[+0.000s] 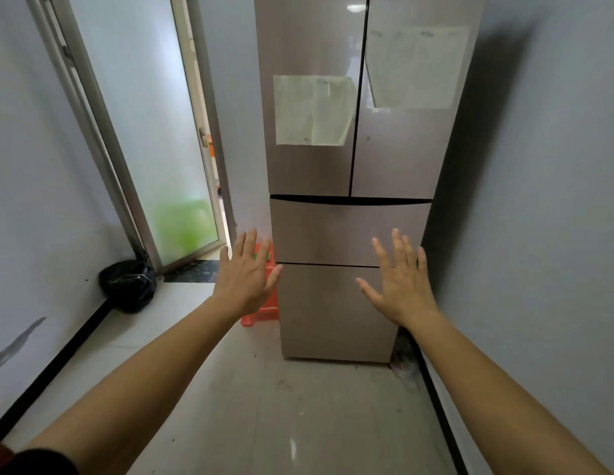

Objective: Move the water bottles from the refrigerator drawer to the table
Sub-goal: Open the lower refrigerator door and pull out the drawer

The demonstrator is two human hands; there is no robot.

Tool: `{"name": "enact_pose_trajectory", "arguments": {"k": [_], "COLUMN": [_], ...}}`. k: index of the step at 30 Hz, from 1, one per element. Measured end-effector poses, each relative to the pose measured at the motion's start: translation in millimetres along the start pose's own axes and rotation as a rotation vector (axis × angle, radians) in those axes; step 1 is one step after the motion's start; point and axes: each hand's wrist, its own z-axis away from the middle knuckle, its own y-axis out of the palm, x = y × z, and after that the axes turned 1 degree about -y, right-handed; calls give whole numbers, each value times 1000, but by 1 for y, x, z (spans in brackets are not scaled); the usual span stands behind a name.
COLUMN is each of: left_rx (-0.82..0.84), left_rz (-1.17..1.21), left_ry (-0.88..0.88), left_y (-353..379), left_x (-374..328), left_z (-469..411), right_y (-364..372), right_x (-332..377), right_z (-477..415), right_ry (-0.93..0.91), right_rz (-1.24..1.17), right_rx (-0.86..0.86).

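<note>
Holding my left hand (245,272) and right hand (403,279) apart, fingers spread, gripping nothing, before the refrigerator's (353,159) closed drawers mid-frame.

Dark left sleeve (41,461), bare forearms (155,365)

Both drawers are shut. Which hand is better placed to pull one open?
Right, probably. The open right hand is in front of the closed taupe refrigerator drawers; the open left hand is off to their left, before the orange plastic stool.
</note>
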Motion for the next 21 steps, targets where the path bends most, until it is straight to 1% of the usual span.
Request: {"name": "enact_pose_trajectory", "arguments": {"k": [6, 11, 16, 18, 21], "left_rx": [122, 164, 225, 250, 268], "left_rz": [-3, 31, 103, 141, 226], "left_ry": [-35, -81, -158, -177, -174], "left_y": [61, 93, 139, 162, 196], "left_x": [2, 23, 50, 65, 83], "left_z": [-128, -226, -288, -319, -367], "right_y": [81, 121, 172, 192, 220], "right_x": [-23, -29, 3, 18, 34], "right_z": [-136, -255, -323, -345, -373], "right_ry": [4, -71, -139, -175, -166], "right_rz": [-71, -75, -113, -127, -143], "right_rx": [118, 232, 335, 346, 343]}}
